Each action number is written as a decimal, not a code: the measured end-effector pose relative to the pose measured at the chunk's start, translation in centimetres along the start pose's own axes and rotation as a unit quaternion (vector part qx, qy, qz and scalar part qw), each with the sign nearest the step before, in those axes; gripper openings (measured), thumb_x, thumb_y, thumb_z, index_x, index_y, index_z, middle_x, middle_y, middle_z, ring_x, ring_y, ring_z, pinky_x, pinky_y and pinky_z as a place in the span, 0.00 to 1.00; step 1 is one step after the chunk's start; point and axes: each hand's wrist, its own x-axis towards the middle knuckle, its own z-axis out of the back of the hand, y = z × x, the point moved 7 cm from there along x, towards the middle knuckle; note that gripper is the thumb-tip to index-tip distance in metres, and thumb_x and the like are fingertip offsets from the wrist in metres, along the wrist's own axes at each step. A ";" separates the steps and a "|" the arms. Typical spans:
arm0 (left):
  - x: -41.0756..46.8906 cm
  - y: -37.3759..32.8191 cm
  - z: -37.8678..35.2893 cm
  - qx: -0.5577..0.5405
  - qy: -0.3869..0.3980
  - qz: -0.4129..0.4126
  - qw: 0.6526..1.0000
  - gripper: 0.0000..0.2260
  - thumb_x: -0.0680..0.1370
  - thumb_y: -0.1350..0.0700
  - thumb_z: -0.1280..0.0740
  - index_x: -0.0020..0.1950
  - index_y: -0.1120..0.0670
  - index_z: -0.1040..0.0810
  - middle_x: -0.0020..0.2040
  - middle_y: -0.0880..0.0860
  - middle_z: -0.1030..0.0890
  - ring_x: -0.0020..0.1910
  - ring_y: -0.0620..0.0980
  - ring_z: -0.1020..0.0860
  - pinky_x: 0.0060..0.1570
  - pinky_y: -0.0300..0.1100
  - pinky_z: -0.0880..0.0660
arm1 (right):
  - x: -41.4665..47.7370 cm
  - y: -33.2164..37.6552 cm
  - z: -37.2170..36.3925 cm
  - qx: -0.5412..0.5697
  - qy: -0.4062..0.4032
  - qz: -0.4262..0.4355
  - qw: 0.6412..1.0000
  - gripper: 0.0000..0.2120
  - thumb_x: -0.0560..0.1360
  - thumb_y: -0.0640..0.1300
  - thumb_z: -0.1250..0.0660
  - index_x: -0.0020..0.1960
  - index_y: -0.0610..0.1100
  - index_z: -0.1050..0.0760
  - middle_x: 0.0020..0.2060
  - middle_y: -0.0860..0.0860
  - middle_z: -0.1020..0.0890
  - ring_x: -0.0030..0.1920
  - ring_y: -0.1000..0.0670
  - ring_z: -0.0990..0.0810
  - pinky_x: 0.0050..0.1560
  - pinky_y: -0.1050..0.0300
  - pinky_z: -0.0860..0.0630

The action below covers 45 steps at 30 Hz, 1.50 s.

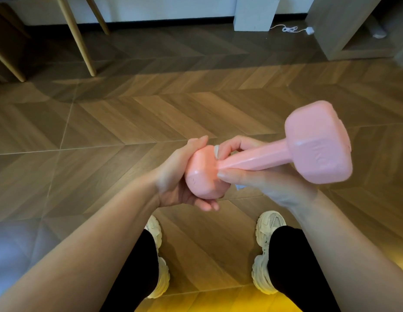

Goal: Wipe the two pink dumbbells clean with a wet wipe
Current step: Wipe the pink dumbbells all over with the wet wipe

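One pink dumbbell (284,154) is held in the air in front of me, lying roughly level with its far head up to the right. My left hand (173,183) cups the near head from below and behind. My right hand (252,174) wraps around the handle close to that near head. A small bit of white wet wipe (240,187) pokes out under my right hand; most of it is hidden by the fingers. The second dumbbell is not in view.
Below is a herringbone wood floor (128,122), with my feet in white shoes (267,251) and black trousers. Wooden chair legs (83,41) stand at the back left. A white box (254,13) with a cable and a low shelf unit (353,30) are at the back right.
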 end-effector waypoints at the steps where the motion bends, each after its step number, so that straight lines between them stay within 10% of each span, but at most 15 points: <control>1: 0.0 0.2 -0.1 -0.018 0.001 0.003 1.000 0.33 0.79 0.33 0.49 0.55 0.61 0.20 0.39 0.64 0.21 0.30 0.62 0.19 0.24 0.44 0.21 | 0.1 -0.1 0.0 0.006 0.000 -0.010 1.000 0.11 0.69 0.34 0.28 0.50 0.41 0.24 0.46 0.58 0.20 0.40 0.57 0.22 0.36 0.64 0.25; 9: 0.3 -1.3 0.6 -0.088 -0.056 -0.118 0.987 0.31 0.81 0.37 0.49 0.57 0.63 0.22 0.38 0.64 0.21 0.30 0.58 0.24 0.26 0.43 0.24 | 0.5 -2.2 1.2 0.145 -0.040 -0.070 0.986 0.29 0.68 0.30 0.31 0.65 0.49 0.28 0.59 0.50 0.17 0.60 0.53 0.21 0.55 0.59 0.22; 19: 0.2 -2.3 0.5 -0.109 -0.077 -0.198 0.971 0.31 0.81 0.38 0.49 0.61 0.64 0.24 0.48 0.67 0.21 0.31 0.58 0.26 0.32 0.46 0.27 | 0.7 -1.8 2.2 0.086 -0.182 -0.053 0.978 0.26 0.65 0.33 0.25 0.58 0.51 0.22 0.51 0.47 0.16 0.41 0.52 0.20 0.47 0.60 0.23; 29: 0.1 -2.3 1.3 -0.161 -0.150 -0.201 0.955 0.27 0.82 0.40 0.48 0.57 0.62 0.24 0.40 0.63 0.20 0.29 0.57 0.27 0.33 0.47 0.29 | 0.6 -3.4 0.8 0.489 -0.182 -0.140 0.842 0.17 0.73 0.30 0.39 0.60 0.38 0.24 0.47 0.39 0.15 0.39 0.48 0.15 0.33 0.61 0.21; 35: 0.3 -2.2 1.2 -0.151 -0.141 -0.200 0.958 0.31 0.82 0.40 0.49 0.60 0.66 0.24 0.43 0.65 0.22 0.31 0.57 0.27 0.32 0.46 0.29 | 0.6 -4.0 0.9 0.205 -0.238 -0.162 0.936 0.18 0.73 0.29 0.32 0.58 0.46 0.23 0.36 0.53 0.17 0.25 0.58 0.28 0.21 0.67 0.37; 45: 0.6 -1.8 1.1 -0.138 -0.142 -0.207 0.958 0.28 0.82 0.40 0.48 0.52 0.62 0.20 0.46 0.66 0.22 0.31 0.57 0.27 0.32 0.47 0.29 | 0.2 -3.0 1.5 0.005 -0.269 -0.111 0.957 0.04 0.72 0.43 0.24 0.45 0.51 0.17 0.28 0.60 0.24 0.25 0.60 0.29 0.27 0.70 0.35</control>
